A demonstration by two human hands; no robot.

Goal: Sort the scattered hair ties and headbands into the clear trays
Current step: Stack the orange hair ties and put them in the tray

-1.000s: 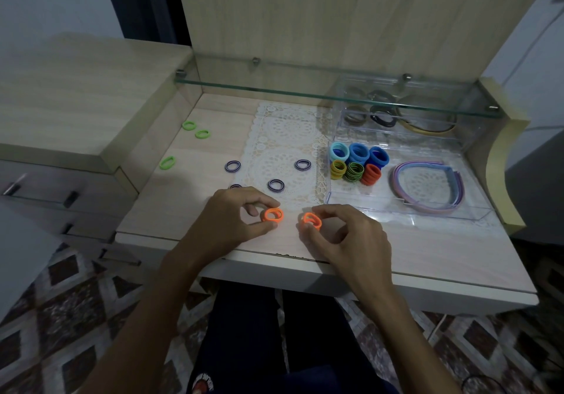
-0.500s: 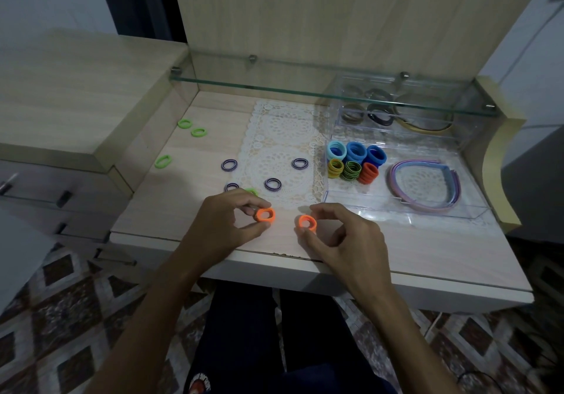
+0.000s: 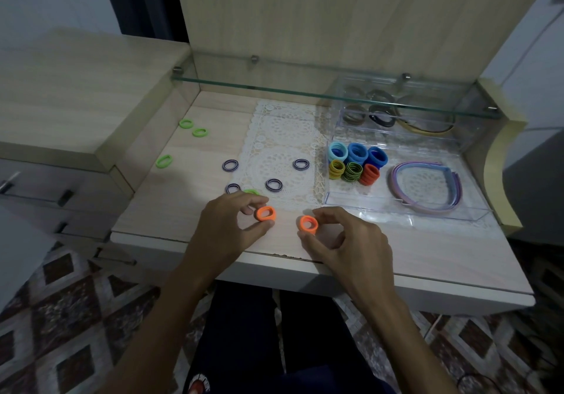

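Orange fabric hair ties, two of them, one in each hand, both just above the near edge of the pale wood counter (image 3: 427, 250). My left hand (image 3: 227, 229) pinches the left orange hair tie (image 3: 265, 213) between thumb and forefinger, other fingers curled; my right hand (image 3: 348, 241) pinches the right orange hair tie (image 3: 309, 223) the same way, thumb under, forefinger over. I judge I hold them by the rims, openings facing up toward me, so both go in one trip to the stack of matching orange-red ties (image 3: 370, 175) in the near clear plastic tray (image 3: 427, 215).

Look of the ties: small thick rings, soft matte cloth, bright orange, slightly squashed oval under the pinch.

Tray has ties standing on edge in colour groups: light blue ties (image 3: 338, 151), two blue stacks (image 3: 366, 154), yellow-olive ties (image 3: 336, 169), green-black striped ties (image 3: 352, 172). Purple-blue plastic headbands (image 3: 427, 186) lie beside them in the same tray. A far clear tray (image 3: 396, 119) under the glass shelf (image 3: 305, 88) holds dark ties and a yellow headband, blurred through glass.

Not yet sorted, on the counter and white lace mat (image 3: 280, 149): four dark purple striped ties (image 3: 273, 185), three lime green ties (image 3: 164, 161) at far left, one more green tie (image 3: 251, 192) partly hidden behind my left hand.
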